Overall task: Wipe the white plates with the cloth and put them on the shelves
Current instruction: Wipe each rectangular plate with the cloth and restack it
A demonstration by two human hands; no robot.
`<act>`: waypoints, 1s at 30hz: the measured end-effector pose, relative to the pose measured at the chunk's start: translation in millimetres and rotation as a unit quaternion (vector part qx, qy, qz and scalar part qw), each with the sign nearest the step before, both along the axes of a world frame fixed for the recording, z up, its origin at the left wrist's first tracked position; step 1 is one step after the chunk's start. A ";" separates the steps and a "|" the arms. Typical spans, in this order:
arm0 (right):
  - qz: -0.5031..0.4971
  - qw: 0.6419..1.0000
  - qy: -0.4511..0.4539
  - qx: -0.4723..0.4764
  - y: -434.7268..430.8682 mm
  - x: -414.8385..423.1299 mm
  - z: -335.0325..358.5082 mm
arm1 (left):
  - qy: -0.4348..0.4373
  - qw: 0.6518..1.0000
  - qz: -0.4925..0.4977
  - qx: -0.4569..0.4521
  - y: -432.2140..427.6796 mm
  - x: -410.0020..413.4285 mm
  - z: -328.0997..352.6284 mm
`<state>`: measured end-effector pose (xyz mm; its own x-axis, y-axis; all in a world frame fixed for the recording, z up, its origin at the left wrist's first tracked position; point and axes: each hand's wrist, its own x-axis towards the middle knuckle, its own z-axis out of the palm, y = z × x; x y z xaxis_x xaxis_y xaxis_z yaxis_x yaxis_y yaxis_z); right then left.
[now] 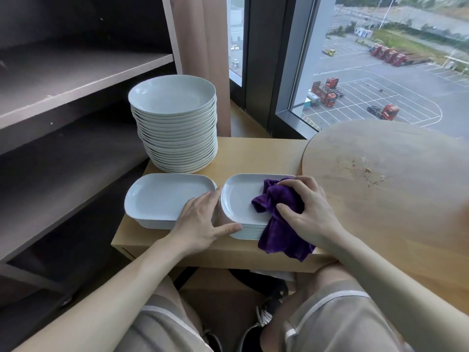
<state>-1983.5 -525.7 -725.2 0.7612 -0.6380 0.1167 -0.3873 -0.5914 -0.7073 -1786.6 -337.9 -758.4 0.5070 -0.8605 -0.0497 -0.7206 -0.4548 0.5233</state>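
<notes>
Head view: right hand (307, 212), fingers curled round purple cloth (279, 224), pressed onto right-hand stack of rectangular white plates (238, 199) on low wooden table (253, 153); left hand (203, 219), fingers straight, flat against that stack's left edge; second rectangular stack (162, 196) just beside, leftward; tall round-plate stack (175, 123) behind; shelves (76, 72) at left.

Glossy white ceramic plates (238, 199), fuzzy purple cloth (279, 212), matt scuffed wooden tabletop (380, 174).
</notes>
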 end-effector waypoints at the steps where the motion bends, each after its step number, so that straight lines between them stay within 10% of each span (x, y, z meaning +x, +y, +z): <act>1: -0.001 1.000 0.001 0.004 -0.9 0.0 0.2 | -0.006 1.000 0.002 0.005 0.0 -0.4 -1.1; 26: 0.015 0.999 -0.041 0.021 6.0 2.3 -1.9 | 0.094 0.994 0.036 -0.039 -3.2 -5.1 13.7; 30: 0.020 0.999 -0.046 0.018 6.9 3.0 -2.4 | 0.216 0.971 0.024 -0.103 -3.1 -3.3 23.5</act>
<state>-1980.5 -518.9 -727.6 0.7733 -0.6123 0.1646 -0.2966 -0.5788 -0.7596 -1789.8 -341.0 -734.9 0.5168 -0.8507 -0.0963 -0.3952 -0.3368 0.8546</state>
